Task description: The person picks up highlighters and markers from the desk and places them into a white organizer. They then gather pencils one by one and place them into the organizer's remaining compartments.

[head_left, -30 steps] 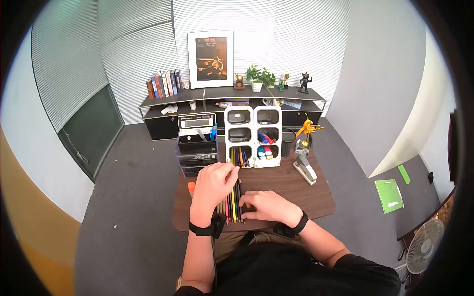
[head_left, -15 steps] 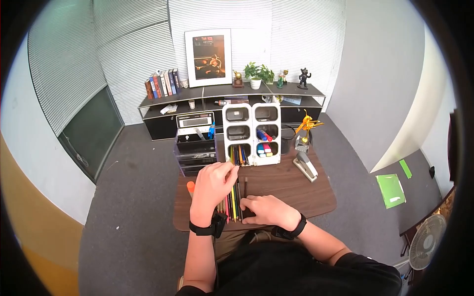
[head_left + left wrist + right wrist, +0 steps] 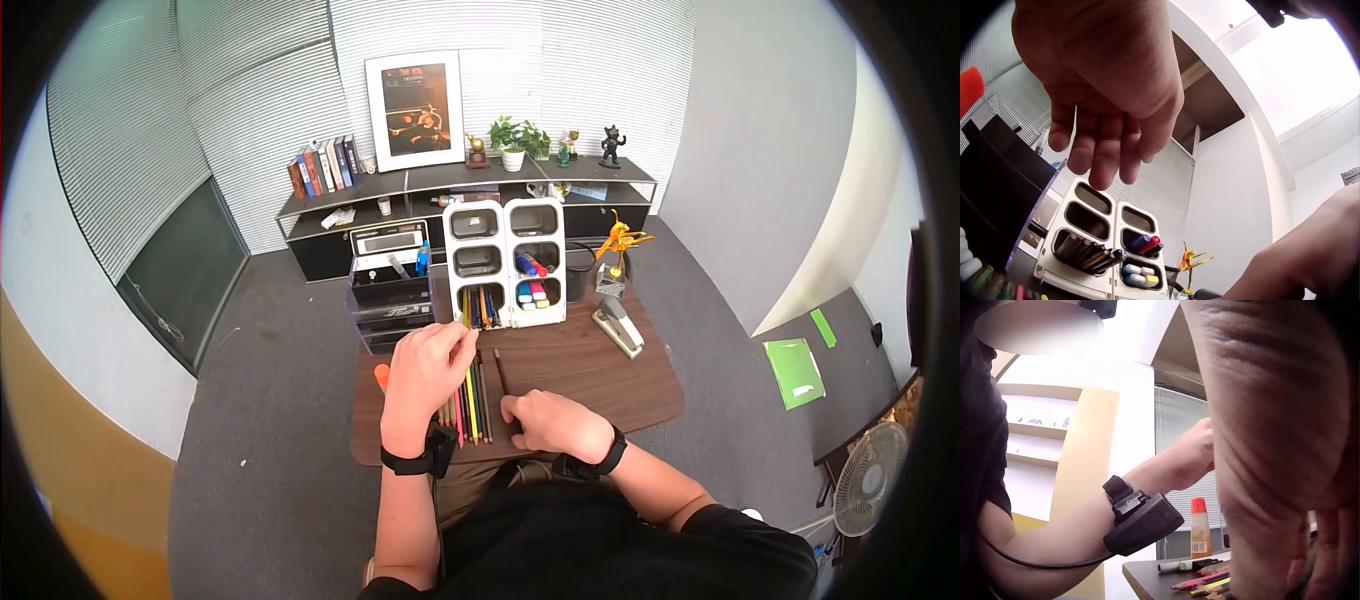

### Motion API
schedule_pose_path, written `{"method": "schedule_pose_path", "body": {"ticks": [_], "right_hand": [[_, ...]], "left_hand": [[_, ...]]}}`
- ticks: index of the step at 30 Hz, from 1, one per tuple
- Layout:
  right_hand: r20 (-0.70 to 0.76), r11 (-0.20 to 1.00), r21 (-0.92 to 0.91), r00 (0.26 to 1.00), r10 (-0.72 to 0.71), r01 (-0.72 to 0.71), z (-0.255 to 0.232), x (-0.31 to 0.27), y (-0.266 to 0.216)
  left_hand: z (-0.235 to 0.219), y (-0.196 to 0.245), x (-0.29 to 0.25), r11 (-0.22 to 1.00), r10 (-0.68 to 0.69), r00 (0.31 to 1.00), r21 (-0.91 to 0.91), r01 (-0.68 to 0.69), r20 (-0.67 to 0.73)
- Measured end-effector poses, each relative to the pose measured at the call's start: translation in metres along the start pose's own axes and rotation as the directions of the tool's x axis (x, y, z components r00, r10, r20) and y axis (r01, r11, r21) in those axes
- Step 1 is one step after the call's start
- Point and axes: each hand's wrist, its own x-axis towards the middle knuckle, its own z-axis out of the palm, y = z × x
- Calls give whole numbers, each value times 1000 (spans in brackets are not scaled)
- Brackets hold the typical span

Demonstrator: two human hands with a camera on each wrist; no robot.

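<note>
The right hand [image 3: 558,422] pinches the near end of a dark pencil [image 3: 502,370], which lies on the table apart from the row of colored pencils [image 3: 474,405]. Over the far part of that row hovers the left hand [image 3: 425,370]; in the left wrist view its fingers hang loosely bent and hold nothing. Beyond both hands stands a white two-column organizer [image 3: 508,285]. Its lower left compartment holds upright pencils [image 3: 1088,253], and the right column holds markers [image 3: 1142,244]. In the right wrist view, the palm side of the right hand [image 3: 1279,437] hides its fingertips' grip.
A clear-and-black desk organizer [image 3: 392,300] stands at the table's back left. At the left edge is a glue bottle [image 3: 1199,532] with an orange cap. A stapler [image 3: 618,328] lies on the right, with a golden ornament [image 3: 612,280] behind it.
The right hand has moved slightly right with the dark pencil, and the gap between that pencil and the row has widened. The left hand has barely moved; the head view has shifted a little.
</note>
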Motion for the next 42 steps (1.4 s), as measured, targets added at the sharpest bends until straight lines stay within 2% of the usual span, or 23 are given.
{"method": "schedule_pose_path", "body": {"ticks": [3,7,10,13,14,16,19,20,22,23,25,26,28,29,32,34,37,40,41,42], "right_hand": [[-70,998,34,996,53,-51,3,3,1],[-99,999,30,994,45,-42,2,4,1],[-130,996,-57,989,65,-73,-8,-3,-6],[-330,985,-128,942,68,-116,-29,-15,-14],[-329,985,-131,942,68,-117,-36,-18,-14],[-479,982,-119,875,73,-147,-54,-32,-23],[-606,992,-82,795,25,-94,-76,-49,-30],[-667,994,-85,745,-3,-72,-81,-54,-35],[-734,1000,17,679,15,-4,-93,-58,-46],[-734,1000,15,679,14,-5,-95,-56,-48],[-843,982,-17,525,-116,189,-98,-53,-52],[-843,982,-20,525,-119,189,-97,-51,-50],[-872,929,-183,384,-305,321,-92,-44,-44],[-877,911,-203,348,-333,359,-88,-37,-44],[-836,901,-249,391,-386,356,-79,-13,-39],[-811,915,-227,456,-367,334,-69,9,-30],[-795,913,-239,474,-380,330,-57,39,-24],[-734,926,-242,571,-369,288,-45,65,-12],[-698,942,-205,635,-331,266,-42,74,-5],[-698,943,-204,637,-329,263,-39,81,3]], "left_hand": [[1,0,0,1000,-6,1000,10,5,21],[-2,2,0,1000,-3,1000,18,3,16],[-5,3,1,1000,-3,1000,13,3,5],[-9,4,2,1000,-8,1000,9,8,-12],[-10,5,2,1000,-16,1000,20,16,2],[-10,5,2,999,-25,1000,30,25,14],[-9,4,2,1000,-25,1000,9,25,16],[-10,4,2,999,-25,1000,24,25,17],[-11,4,3,999,-25,1000,38,24,15],[-11,4,2,999,-24,1000,41,24,15],[-11,4,2,999,-24,1000,41,24,13],[-11,5,2,999,-35,999,35,35,17],[-12,4,2,998,-49,999,31,49,11],[-12,3,2,999,-35,999,37,35,8],[-12,2,1,999,-29,1000,34,29,-1],[-14,3,1,999,-28,1000,32,29,-3],[-17,3,2,999,-32,999,35,31,2],[-17,0,1,999,-32,999,31,32,-1],[-17,0,1,999,-33,999,29,33,-1],[-16,0,1,999,-37,999,32,37,7]]}}
